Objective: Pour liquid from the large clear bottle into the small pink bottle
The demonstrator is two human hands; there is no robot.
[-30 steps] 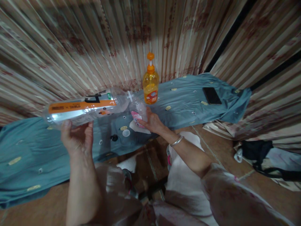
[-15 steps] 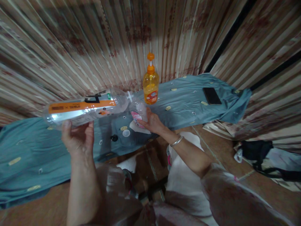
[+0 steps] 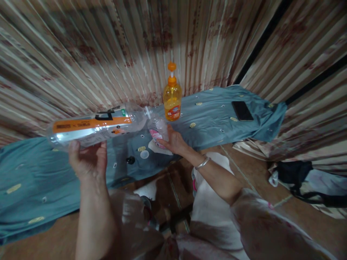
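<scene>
While your left hand (image 3: 87,162) cradles the big clear bottle (image 3: 93,126) tipped over your fingertips, your right hand (image 3: 175,141) wraps the small bottle (image 3: 158,130) standing beside its thumb; both look light, slippery, easily dented, so grip mid-body.

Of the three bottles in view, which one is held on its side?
The large clear bottle with the orange label, held sideways in the left hand. The small clear bottle and the orange pump bottle both stand upright.
</scene>
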